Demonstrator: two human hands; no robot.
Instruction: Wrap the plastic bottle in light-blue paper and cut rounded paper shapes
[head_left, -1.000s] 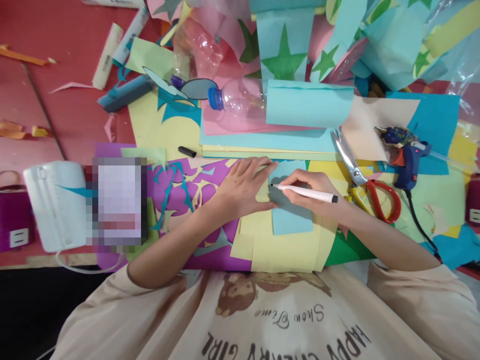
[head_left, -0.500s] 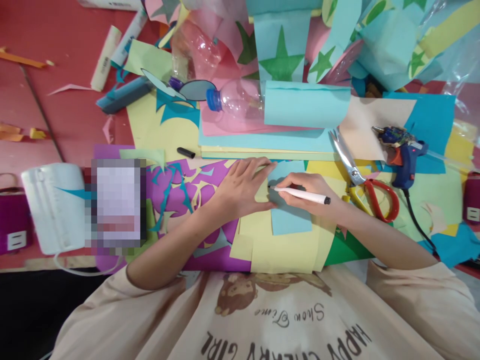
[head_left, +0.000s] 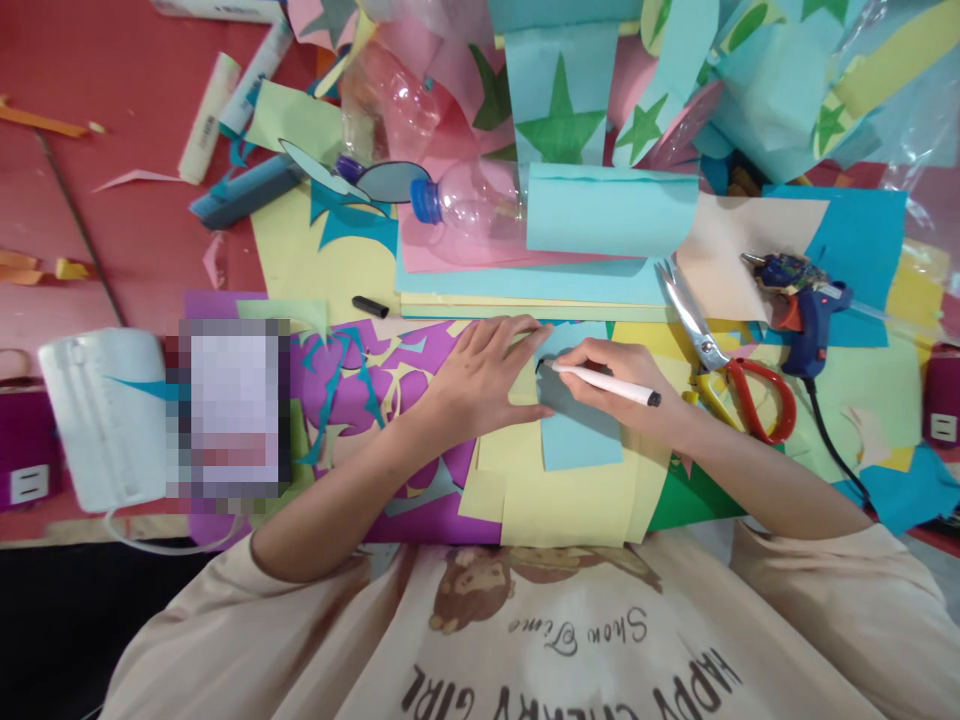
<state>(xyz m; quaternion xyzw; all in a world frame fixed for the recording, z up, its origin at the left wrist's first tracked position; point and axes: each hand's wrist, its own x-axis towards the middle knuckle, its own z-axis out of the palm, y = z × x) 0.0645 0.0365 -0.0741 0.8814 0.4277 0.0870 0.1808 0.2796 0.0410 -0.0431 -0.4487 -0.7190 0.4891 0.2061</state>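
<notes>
My right hand (head_left: 611, 380) pinches a white marker (head_left: 611, 383), its tip down at the left part of a light blue paper piece (head_left: 581, 440). A short dark line shows on the paper by the tip. Fingers spread, my left hand (head_left: 491, 372) lies flat at the left edge of that piece, holding nothing. Under the blue piece are pale yellow sheets (head_left: 555, 510). The black marker cap (head_left: 370, 306) rests apart, up and to the left of my left hand.
Red-handled scissors (head_left: 712, 350) and a blue glue gun (head_left: 810, 325) lie on the right. A plastic bottle (head_left: 480, 200) wrapped in light blue paper lies beyond my hands. Cut scraps cover the purple sheet (head_left: 442, 520). A white power bank-like box (head_left: 105, 420) sits at left.
The marker tip has shifted slightly up and to the right, and a short dark stroke now shows on the light blue paper. My left hand has stayed in place.
</notes>
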